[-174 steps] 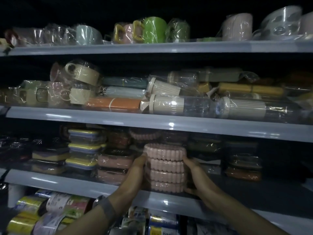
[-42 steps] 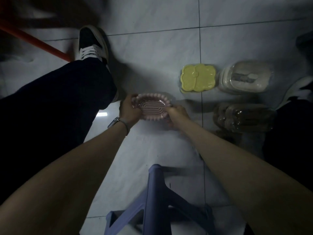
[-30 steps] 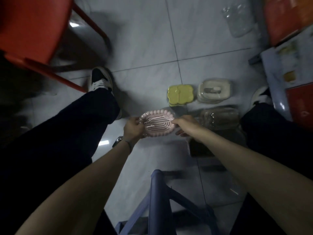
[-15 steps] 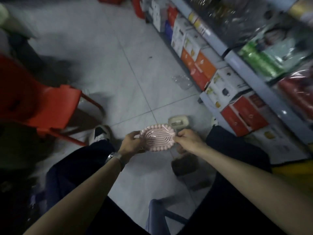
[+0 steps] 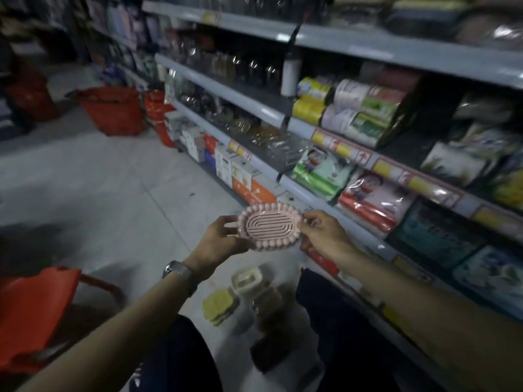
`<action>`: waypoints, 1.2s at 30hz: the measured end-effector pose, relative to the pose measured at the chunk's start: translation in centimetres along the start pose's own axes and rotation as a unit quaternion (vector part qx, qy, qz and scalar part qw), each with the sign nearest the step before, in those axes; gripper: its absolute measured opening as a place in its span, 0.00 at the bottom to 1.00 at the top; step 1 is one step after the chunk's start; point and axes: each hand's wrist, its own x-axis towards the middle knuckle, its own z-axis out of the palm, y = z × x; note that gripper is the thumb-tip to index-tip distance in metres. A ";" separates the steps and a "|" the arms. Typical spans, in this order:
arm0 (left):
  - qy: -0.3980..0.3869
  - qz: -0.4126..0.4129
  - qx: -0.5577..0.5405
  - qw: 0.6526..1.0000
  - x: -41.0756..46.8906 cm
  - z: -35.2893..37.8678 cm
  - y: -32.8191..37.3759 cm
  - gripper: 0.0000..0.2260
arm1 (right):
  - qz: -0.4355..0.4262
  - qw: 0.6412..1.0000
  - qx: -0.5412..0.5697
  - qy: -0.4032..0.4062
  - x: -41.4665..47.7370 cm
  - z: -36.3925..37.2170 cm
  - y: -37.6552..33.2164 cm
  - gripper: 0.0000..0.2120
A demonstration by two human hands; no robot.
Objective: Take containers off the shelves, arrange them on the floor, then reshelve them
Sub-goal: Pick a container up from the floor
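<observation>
Left hand point(image 5: 218, 236) and right hand point(image 5: 322, 236) pinched the pink container point(image 5: 268, 226) by its ends (reshelving, apparently); next it needed lifting onto the right-side shelves point(image 5: 226, 91).

Both bare forearms are stretched forward and drawn together toward the middle. The left hand point(image 5: 223, 239) is curled around the left end of a pink dish point(image 5: 268, 227), and the right hand point(image 5: 322, 236) is pinched on its right end. The dish is held between them in the air. A watch point(image 5: 177, 271) is worn on the left wrist.
</observation>
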 end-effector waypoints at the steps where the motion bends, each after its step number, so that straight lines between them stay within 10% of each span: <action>1: -0.011 0.020 0.014 1.000 0.2 0.6 1.6 0.42 | -0.010 1.000 0.010 0.015 -0.2 -1.6 -0.8 0.09; 16: -0.098 0.302 0.049 0.947 -1.3 16.4 22.1 0.25 | -0.126 0.976 0.090 0.155 -7.6 -23.9 -9.3 0.35; 30: -0.197 0.464 -0.016 0.863 -5.9 32.9 33.8 0.17 | -0.254 0.895 0.058 0.363 -14.8 -41.0 -13.1 0.35; 36: -0.176 0.495 -0.010 0.851 -4.0 37.9 37.4 0.17 | -0.268 0.870 0.070 0.408 -12.3 -45.3 -13.3 0.18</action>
